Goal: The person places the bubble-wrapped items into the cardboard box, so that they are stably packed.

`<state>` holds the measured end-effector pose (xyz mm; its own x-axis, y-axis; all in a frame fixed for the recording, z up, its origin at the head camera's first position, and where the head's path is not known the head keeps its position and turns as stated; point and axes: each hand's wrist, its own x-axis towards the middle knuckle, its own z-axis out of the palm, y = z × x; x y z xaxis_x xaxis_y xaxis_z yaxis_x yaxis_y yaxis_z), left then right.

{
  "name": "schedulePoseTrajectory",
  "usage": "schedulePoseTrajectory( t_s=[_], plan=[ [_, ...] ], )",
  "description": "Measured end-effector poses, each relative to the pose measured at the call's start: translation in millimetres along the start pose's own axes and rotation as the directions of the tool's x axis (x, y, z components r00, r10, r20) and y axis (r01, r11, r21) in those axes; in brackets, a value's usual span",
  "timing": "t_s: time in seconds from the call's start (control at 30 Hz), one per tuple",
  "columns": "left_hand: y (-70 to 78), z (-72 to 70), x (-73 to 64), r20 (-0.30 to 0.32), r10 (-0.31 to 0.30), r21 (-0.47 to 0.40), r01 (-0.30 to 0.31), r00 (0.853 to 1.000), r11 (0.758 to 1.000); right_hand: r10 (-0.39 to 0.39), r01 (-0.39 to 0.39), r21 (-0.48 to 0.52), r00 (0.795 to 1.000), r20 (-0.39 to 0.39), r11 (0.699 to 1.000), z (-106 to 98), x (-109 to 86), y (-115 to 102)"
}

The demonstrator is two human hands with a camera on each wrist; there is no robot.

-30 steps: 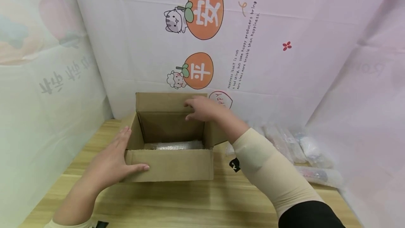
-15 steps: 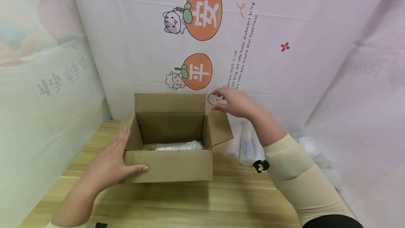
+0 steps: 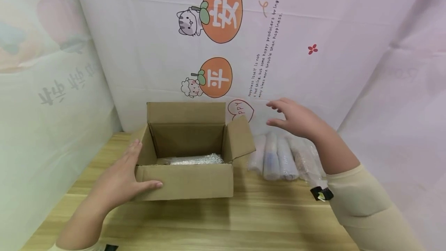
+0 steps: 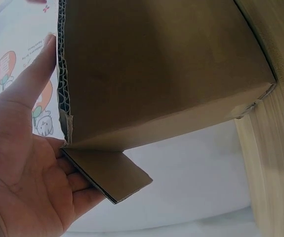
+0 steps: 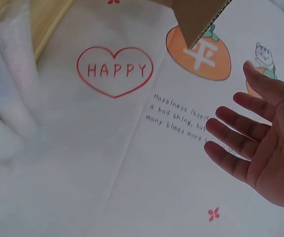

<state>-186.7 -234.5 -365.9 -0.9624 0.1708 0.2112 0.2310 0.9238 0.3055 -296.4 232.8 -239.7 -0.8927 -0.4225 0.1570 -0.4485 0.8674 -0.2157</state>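
An uncovered cardboard box [image 3: 195,181] stands on the wooden table with its flaps folded out. Inside it lies a bubble-wrapped package [image 3: 196,160]. My left hand [image 3: 116,183] rests at the box's near left corner, thumb laid over the front flap and fingers along the left side. In the left wrist view, the fingers pass behind a small side flap [image 4: 112,175]. My right hand [image 3: 294,119] is raised in the air right of the box, fingers spread and holding nothing. Below it are several clear-wrapped tubular packages [image 3: 271,158].
The wooden table [image 3: 195,224] carries the box and the packages. A printed white cloth wall [image 3: 296,69] rises close behind them, with further cloth walls at the left [image 3: 42,134] and right. The box's right flap [image 3: 241,136] sticks outward toward the packages.
My right hand has moved from over the box's back right corner out to the right, uncovering the right flap and wrapped packages. My left hand stays at the box corner.
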Motion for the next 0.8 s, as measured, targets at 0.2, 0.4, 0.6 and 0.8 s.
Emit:
schedulePoseTrajectory(
  t_s=[0.2, 0.4, 0.6, 0.8],
  plan=[
    [-1.0, 0.1, -0.1, 0.001, -0.002, 0.002, 0.002, 1.000, 1.000, 0.041, -0.041, -0.027, 0.999, 0.012, 0.999, 3.8, -30.2, 21.1],
    [-1.1, 0.5, -0.9, 0.005, -0.004, 0.006, 0.003, 1.000, 1.000, 0.059, -0.059, -0.035, 0.998, 0.017, 0.998, 10.8, -60.8, 45.4],
    [-1.1, -0.4, -0.7, 0.009, -0.007, -0.007, 0.007, 1.000, 1.000, 0.110, -0.110, -0.020, 0.993, 0.040, 0.994, 17.6, -85.6, 66.4],
    [-0.4, -0.6, -0.3, 0.012, -0.008, -0.001, 0.008, 1.000, 1.000, 0.158, -0.156, -0.020, 0.985, 0.075, 0.987, 31.5, -105.7, 90.7]
  ],
)
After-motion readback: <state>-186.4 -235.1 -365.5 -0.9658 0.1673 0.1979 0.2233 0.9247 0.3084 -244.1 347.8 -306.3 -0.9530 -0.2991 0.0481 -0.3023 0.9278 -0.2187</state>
